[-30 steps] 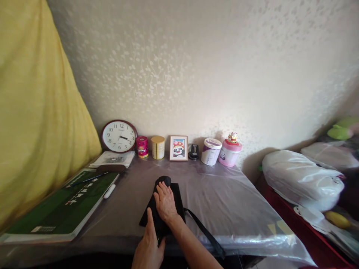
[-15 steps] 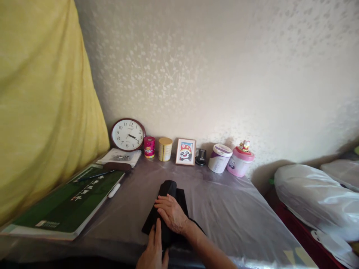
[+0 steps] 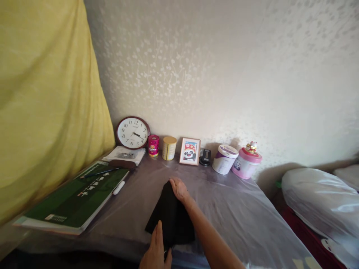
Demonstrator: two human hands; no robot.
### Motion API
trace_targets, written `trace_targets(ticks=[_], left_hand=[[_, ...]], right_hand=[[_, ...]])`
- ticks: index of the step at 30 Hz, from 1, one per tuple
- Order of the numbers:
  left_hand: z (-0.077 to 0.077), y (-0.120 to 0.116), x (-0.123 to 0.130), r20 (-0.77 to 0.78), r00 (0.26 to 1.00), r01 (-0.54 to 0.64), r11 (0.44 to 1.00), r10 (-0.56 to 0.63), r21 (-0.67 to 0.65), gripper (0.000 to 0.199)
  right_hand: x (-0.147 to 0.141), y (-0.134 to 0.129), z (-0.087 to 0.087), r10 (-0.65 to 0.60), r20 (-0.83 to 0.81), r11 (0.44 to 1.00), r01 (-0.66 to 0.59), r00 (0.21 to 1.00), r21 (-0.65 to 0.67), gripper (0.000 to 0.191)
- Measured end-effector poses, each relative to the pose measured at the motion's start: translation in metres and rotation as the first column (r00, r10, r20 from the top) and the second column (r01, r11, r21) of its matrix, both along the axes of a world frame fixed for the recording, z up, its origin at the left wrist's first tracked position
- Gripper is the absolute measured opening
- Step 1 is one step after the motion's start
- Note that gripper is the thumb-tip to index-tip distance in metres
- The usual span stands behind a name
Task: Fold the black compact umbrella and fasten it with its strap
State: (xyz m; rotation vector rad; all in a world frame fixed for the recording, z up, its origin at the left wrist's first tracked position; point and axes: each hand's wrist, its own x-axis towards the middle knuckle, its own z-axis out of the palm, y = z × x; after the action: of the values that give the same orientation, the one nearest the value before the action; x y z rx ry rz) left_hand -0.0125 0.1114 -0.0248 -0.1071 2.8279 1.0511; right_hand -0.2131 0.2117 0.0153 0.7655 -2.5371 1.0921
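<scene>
A black folding umbrella (image 3: 171,216) lies on the covered table in front of me, its loose fabric fanned out wide toward the near end and narrow at the far end. My left hand (image 3: 157,248) holds the near end, with the index finger stretched along the fabric and the thumb on the other side. What sits inside that grip is mostly hidden. At the far tip, my right hand (image 3: 179,189) is closed over the fabric's upper right edge, its forearm reaching across the right side.
A green book (image 3: 70,201) with a pen lies to the left, beside a white marker-like object (image 3: 119,187). Along the wall stand a clock (image 3: 133,132), a pink tin (image 3: 153,145), a yellow-lidded can (image 3: 169,148), a picture frame (image 3: 190,151) and two tubs (image 3: 225,160).
My right hand has slid from the middle of the umbrella to its far tip. The fabric now spreads wider and flatter. My left hand stays at the near end; the view shifted slightly.
</scene>
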Motion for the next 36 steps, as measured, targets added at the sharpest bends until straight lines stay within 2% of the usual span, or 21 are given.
trace_targets(ticks=[1,3,5,7,9,11,13,14,16,17,18,19,22,25,27,32,36], left_hand=[[0.001,0.001,0.001,-0.001,1.000,-0.009,1.000,0.009,0.002,0.068],[0.003,0.002,0.002,-0.016,1.000,-0.016,1.000,0.016,-0.003,0.067],[0.004,0.003,0.003,-0.048,0.999,-0.013,1.000,0.012,-0.025,0.066],[0.006,0.004,0.004,-0.068,0.998,-0.009,0.999,0.005,-0.053,0.064],[0.009,0.005,0.004,-0.069,0.998,-0.018,0.996,0.012,-0.082,0.062],[0.014,0.007,0.005,-0.057,0.998,-0.033,0.993,0.027,-0.111,0.060],[0.019,0.009,0.006,-0.053,0.998,-0.044,0.990,0.037,-0.131,0.059],[0.021,0.009,0.007,-0.056,0.998,-0.048,0.990,0.041,-0.135,0.059],[0.024,0.009,0.009,-0.073,0.997,-0.049,0.991,0.039,-0.128,0.059],[0.025,0.009,0.009,-0.078,0.996,-0.051,0.991,0.041,-0.125,0.059],[0.026,0.009,0.010,-0.078,0.996,-0.052,0.991,0.043,-0.122,0.059],[0.026,0.008,0.011,-0.076,0.996,-0.053,0.991,0.044,-0.121,0.059],[0.027,0.008,0.012,-0.076,0.996,-0.056,0.992,0.048,-0.116,0.059],[0.029,0.008,0.013,-0.087,0.995,-0.060,0.992,0.050,-0.109,0.058],[0.030,0.009,0.013,-0.086,0.995,-0.062,0.992,0.053,-0.109,0.058],[0.030,0.009,0.013,-0.083,0.995,-0.072,0.992,0.063,-0.099,0.058],[0.030,0.008,0.013,-0.099,0.994,-0.065,0.992,0.055,-0.106,0.058]], right_hand=[[0.001,0.002,-0.002,-0.102,0.030,0.993,0.104,0.994,-0.053,0.034],[0.007,0.003,-0.008,-0.283,0.097,0.945,0.295,0.954,-0.143,0.038],[0.019,-0.001,-0.016,-0.378,0.123,0.899,0.396,0.918,-0.186,0.038],[0.035,-0.009,-0.019,-0.338,0.036,0.927,0.340,0.940,-0.159,0.039],[0.050,-0.018,-0.013,-0.219,-0.056,0.971,0.212,0.974,-0.112,0.036],[0.060,-0.019,-0.001,-0.056,-0.060,0.995,0.051,0.997,-0.091,0.031],[0.063,-0.009,0.012,-0.005,-0.009,0.988,0.004,1.000,-0.156,0.030],[0.062,0.001,0.017,-0.050,0.039,0.975,0.057,0.998,-0.217,0.030],[0.060,0.026,0.021,-0.169,0.116,0.949,0.193,0.979,-0.249,0.032],[0.059,0.039,0.021,-0.247,0.258,0.909,0.315,0.934,-0.272,0.029],[0.059,0.050,0.019,-0.264,0.411,0.872,0.398,0.872,-0.284,0.027],[0.060,0.059,0.016,-0.267,0.451,0.865,0.419,0.851,-0.278,0.027],[0.069,0.072,0.008,-0.166,0.574,0.839,0.421,0.801,-0.345,0.028],[0.081,0.068,0.008,0.025,0.671,0.755,0.425,0.741,-0.499,0.032],[0.085,0.063,0.012,0.095,0.701,0.726,0.432,0.706,-0.534,0.034],[0.089,0.056,0.019,0.143,0.745,0.796,0.372,0.652,-0.478,0.028],[0.084,0.049,0.019,0.054,0.746,0.870,0.335,0.664,-0.361,0.030]])
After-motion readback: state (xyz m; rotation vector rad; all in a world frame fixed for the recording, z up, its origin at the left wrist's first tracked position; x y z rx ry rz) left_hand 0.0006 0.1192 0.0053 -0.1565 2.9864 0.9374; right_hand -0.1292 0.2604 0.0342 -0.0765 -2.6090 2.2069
